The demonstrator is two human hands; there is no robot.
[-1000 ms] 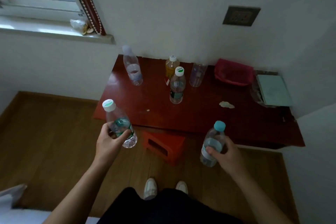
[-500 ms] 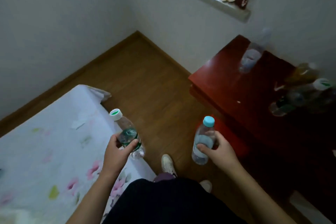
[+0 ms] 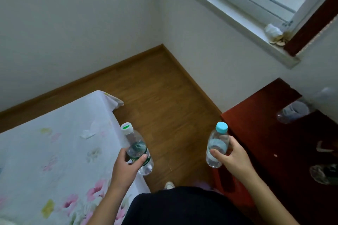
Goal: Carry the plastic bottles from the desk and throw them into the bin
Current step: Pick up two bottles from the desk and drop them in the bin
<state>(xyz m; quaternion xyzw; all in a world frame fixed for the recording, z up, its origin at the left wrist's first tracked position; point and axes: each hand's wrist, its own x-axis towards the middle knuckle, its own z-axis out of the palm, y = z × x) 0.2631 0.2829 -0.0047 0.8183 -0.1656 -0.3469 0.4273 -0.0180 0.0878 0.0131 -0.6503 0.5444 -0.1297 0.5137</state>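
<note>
Above the edge of the bed [image 3: 54, 142], the left hand [image 3: 126, 168] is wrapped around a green-capped bottle [image 3: 138, 147], whose cap points up and away from the person. The right hand [image 3: 234, 160] grips a blue-capped bottle [image 3: 217, 142] the same way, just beside the tabletop [image 3: 265, 142], where other bottles [image 3: 292, 112] are. No bin is visible, so I cannot tell which hand is nearer to it.
</note>
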